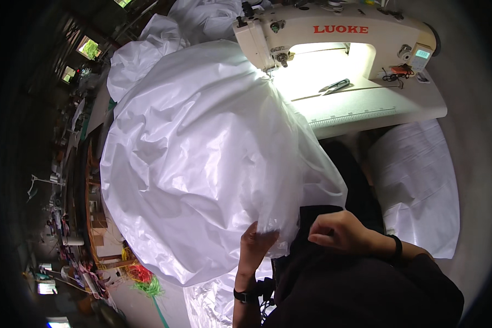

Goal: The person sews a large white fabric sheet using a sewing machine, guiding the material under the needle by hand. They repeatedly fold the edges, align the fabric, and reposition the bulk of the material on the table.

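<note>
A large sheet of shiny white plastic-like fabric (202, 147) spreads in folds over the table and down toward my lap. At its near edge, my left hand (257, 243) is closed on a gathered part of it, thumb on top. My right hand (339, 229) hovers over my dark clothing, right of the fabric's edge. Its fingers are curled in, and I see nothing held in them. Farther up, the fabric runs under the needle area of a white sewing machine (333, 30), whose lamp lights the bed brightly.
Thread snips (335, 86) lie on the machine bed, beyond a printed ruler scale (352, 116). A dark cord with an orange piece (399, 71) rests by the machine's pillar. More white fabric (418, 186) hangs at the right. Red and green strands (145, 279) lie at the lower left.
</note>
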Demonstrator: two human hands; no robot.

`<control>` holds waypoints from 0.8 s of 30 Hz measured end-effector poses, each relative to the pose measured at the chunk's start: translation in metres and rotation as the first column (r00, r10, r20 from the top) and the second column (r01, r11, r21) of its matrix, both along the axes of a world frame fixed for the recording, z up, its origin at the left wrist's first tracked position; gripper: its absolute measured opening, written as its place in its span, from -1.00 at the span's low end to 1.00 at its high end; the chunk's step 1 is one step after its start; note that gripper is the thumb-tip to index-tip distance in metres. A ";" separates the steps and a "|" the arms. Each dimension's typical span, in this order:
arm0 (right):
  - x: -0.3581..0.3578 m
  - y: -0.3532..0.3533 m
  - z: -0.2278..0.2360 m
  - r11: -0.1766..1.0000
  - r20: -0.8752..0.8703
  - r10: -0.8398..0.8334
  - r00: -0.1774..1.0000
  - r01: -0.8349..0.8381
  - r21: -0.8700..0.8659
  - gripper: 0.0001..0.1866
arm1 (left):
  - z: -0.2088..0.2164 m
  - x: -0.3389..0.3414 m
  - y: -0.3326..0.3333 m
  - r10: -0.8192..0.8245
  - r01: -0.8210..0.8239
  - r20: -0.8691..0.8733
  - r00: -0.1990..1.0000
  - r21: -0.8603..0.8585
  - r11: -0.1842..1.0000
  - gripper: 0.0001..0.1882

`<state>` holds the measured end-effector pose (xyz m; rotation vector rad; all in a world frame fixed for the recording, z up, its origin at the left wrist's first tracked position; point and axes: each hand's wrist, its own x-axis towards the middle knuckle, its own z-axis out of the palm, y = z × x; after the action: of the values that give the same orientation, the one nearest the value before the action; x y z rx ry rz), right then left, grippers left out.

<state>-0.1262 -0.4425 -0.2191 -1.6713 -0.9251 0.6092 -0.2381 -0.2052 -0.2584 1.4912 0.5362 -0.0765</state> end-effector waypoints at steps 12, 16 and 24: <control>0.008 -0.002 -0.040 0.914 -0.266 -0.217 0.939 0.291 0.282 -0.88 | -0.055 -0.006 0.027 -0.160 0.128 -0.108 0.981 -0.257 0.958 -0.67; 0.003 -0.017 -0.036 0.856 -0.545 -0.018 0.838 0.295 0.424 -0.87 | -0.035 0.008 0.000 0.008 0.032 0.093 0.996 -0.416 0.909 -0.45; -0.004 -0.017 -0.001 0.940 0.045 -0.212 0.976 0.191 0.281 -0.86 | -0.071 -0.010 0.113 0.342 -0.451 0.320 0.883 0.381 0.807 -0.94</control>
<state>-0.1303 -0.4592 -0.2202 -1.5201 -0.8366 0.2660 -0.2481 -0.0919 -0.3291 1.7687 0.6940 0.5925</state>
